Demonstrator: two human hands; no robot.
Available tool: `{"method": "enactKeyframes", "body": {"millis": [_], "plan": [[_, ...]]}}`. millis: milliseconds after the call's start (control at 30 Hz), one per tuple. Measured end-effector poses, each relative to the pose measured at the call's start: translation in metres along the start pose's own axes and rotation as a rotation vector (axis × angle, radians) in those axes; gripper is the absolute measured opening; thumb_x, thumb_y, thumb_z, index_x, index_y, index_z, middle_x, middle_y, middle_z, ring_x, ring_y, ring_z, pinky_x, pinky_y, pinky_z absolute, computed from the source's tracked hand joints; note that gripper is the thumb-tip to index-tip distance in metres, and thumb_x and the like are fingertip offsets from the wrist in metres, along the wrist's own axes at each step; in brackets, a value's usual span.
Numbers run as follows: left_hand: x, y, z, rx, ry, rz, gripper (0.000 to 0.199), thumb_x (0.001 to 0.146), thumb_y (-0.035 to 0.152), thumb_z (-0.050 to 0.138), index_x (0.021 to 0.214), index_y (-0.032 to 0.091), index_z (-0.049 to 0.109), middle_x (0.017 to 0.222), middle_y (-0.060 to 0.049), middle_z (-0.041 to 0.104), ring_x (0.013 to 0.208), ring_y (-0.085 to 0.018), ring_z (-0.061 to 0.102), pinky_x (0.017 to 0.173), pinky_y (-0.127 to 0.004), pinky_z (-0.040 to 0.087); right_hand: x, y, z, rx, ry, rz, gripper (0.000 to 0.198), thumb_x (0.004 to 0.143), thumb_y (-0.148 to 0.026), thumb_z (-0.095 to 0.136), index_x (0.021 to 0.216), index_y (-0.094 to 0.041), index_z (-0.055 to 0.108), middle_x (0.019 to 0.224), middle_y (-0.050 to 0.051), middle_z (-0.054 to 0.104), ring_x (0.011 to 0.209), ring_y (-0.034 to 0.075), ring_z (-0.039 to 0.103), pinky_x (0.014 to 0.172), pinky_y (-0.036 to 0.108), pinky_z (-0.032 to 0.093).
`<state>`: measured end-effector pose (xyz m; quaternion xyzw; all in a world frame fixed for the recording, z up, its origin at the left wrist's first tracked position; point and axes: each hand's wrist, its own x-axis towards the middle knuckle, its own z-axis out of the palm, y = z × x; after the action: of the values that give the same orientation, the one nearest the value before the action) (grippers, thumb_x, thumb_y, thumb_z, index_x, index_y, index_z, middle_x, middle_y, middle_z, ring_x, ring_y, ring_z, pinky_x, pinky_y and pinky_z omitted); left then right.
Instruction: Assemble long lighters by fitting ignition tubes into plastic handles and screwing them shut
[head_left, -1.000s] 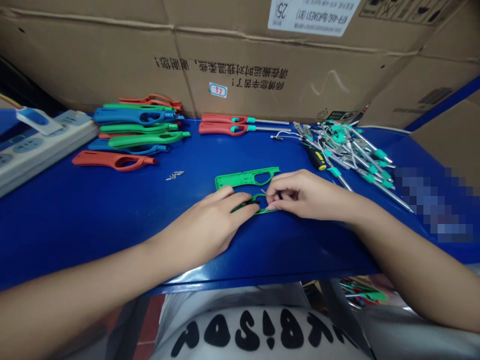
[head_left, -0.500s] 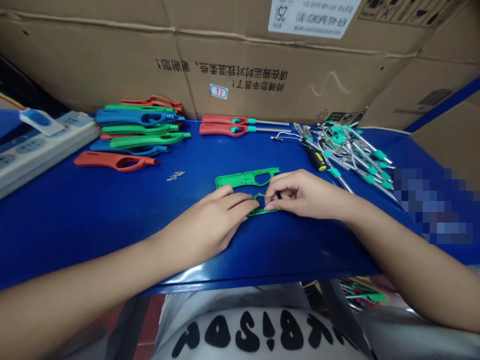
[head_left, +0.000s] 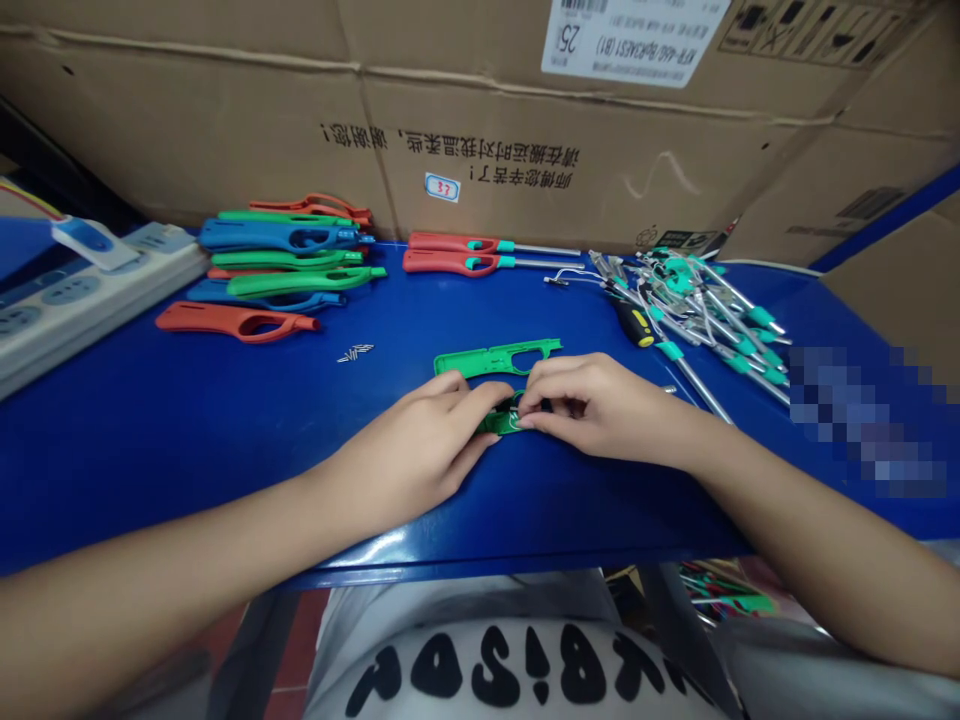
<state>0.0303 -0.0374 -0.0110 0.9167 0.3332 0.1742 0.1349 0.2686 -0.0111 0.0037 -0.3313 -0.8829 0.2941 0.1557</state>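
Note:
Low on the blue table, my left hand (head_left: 446, 425) is closed around a green lighter casing half (head_left: 491, 422), its open inner side facing up. Pinched fingers of my right hand (head_left: 581, 405) touch the same half, beside a thin white wire (head_left: 514, 416) inside it. What those fingertips grip is hidden. A short metal rod end (head_left: 667, 389) shows past my right wrist; its other end is covered. Just behind both hands lies a second green casing half (head_left: 480, 360), inner side up, with a trigger opening at its right.
Orange, green and blue casing halves (head_left: 292, 285) are piled back left, near small screws (head_left: 355, 353). Two red lighters (head_left: 450, 262) lie by the cardboard box (head_left: 480, 90). Right are metal lighter tubes (head_left: 712, 300) and a black-yellow screwdriver (head_left: 637, 325). A power strip (head_left: 97, 290) stands left.
My right hand has shifted slightly left and down along the casing half. My left thumb has spread from its fingers around it. The rod end beyond my right wrist has come into sight.

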Motion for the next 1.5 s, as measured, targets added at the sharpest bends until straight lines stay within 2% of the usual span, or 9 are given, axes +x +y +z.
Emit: {"method": "enactKeyframes", "body": {"millis": [133, 333, 467, 667, 900, 1167, 1333, 1500], "plan": [[-0.001, 0.0, 0.0, 0.025, 0.007, 0.012, 0.032, 0.099, 0.02, 0.056, 0.132, 0.017, 0.053, 0.105, -0.007, 0.071, 0.096, -0.024, 0.062, 0.079, -0.034, 0.052, -0.002, -0.002, -0.002, -0.064, -0.013, -0.022, 0.007, 0.091, -0.02, 0.069, 0.094, -0.014, 0.072, 0.089, 0.004, 0.067, 0.068, 0.011, 0.056, 0.062, 0.023, 0.043], [-0.003, -0.001, 0.002, 0.095, 0.017, 0.045, 0.028, 0.102, 0.022, 0.05, 0.13, 0.019, 0.056, 0.094, -0.005, 0.071, 0.087, -0.023, 0.062, 0.073, -0.032, 0.051, -0.003, -0.003, -0.003, -0.077, -0.043, -0.08, 0.012, 0.093, -0.013, 0.063, 0.097, -0.016, 0.073, 0.1, 0.006, 0.07, 0.08, 0.013, 0.064, 0.071, 0.025, 0.047], [-0.004, 0.0, 0.002, 0.154, 0.046, 0.068, 0.027, 0.103, 0.023, 0.046, 0.128, 0.018, 0.057, 0.091, -0.006, 0.072, 0.086, -0.023, 0.064, 0.071, -0.031, 0.052, -0.005, -0.004, -0.003, -0.175, -0.082, -0.113, 0.018, 0.094, -0.015, 0.06, 0.107, -0.017, 0.073, 0.109, 0.006, 0.069, 0.091, 0.016, 0.067, 0.078, 0.027, 0.048], [-0.004, 0.0, 0.002, 0.197, 0.025, 0.077, 0.028, 0.105, 0.023, 0.042, 0.128, 0.016, 0.055, 0.089, -0.007, 0.072, 0.086, -0.024, 0.064, 0.069, -0.032, 0.054, -0.008, -0.006, -0.004, -0.436, -0.125, -0.183, 0.022, 0.099, -0.023, 0.053, 0.11, -0.018, 0.072, 0.108, 0.007, 0.068, 0.082, 0.019, 0.066, 0.066, 0.03, 0.045], [-0.002, 0.003, 0.0, 0.224, 0.004, 0.061, 0.025, 0.105, 0.024, 0.041, 0.121, 0.015, 0.058, 0.088, -0.008, 0.071, 0.089, -0.025, 0.066, 0.068, -0.033, 0.055, -0.008, -0.003, -0.009, -0.267, -0.123, -0.11, 0.014, 0.096, -0.018, 0.058, 0.106, -0.017, 0.067, 0.105, 0.006, 0.065, 0.091, 0.018, 0.065, 0.076, 0.028, 0.048], [-0.002, 0.003, 0.0, 0.228, 0.038, 0.094, 0.026, 0.103, 0.019, 0.044, 0.125, 0.013, 0.058, 0.083, -0.007, 0.069, 0.084, -0.025, 0.065, 0.067, -0.032, 0.055, -0.007, -0.002, -0.002, -0.293, -0.144, -0.155, 0.027, 0.098, -0.02, 0.054, 0.12, -0.025, 0.069, 0.115, 0.006, 0.063, 0.09, 0.017, 0.065, 0.076, 0.029, 0.047], [-0.002, 0.0, 0.0, 0.142, 0.042, 0.044, 0.029, 0.102, 0.023, 0.05, 0.129, 0.016, 0.055, 0.098, -0.007, 0.072, 0.091, -0.024, 0.066, 0.072, -0.034, 0.057, -0.008, -0.001, -0.009, -0.217, -0.089, -0.106, 0.018, 0.097, -0.02, 0.056, 0.114, -0.021, 0.064, 0.112, 0.005, 0.064, 0.096, 0.017, 0.063, 0.079, 0.028, 0.047], [-0.005, 0.0, 0.001, 0.205, 0.038, 0.081, 0.035, 0.102, 0.022, 0.047, 0.136, 0.016, 0.053, 0.092, -0.007, 0.071, 0.088, -0.024, 0.066, 0.072, -0.034, 0.058, -0.006, 0.001, -0.013, -0.202, -0.111, -0.028, 0.005, 0.094, -0.021, 0.061, 0.098, -0.019, 0.064, 0.1, 0.004, 0.064, 0.084, 0.016, 0.059, 0.071, 0.027, 0.043]]}}
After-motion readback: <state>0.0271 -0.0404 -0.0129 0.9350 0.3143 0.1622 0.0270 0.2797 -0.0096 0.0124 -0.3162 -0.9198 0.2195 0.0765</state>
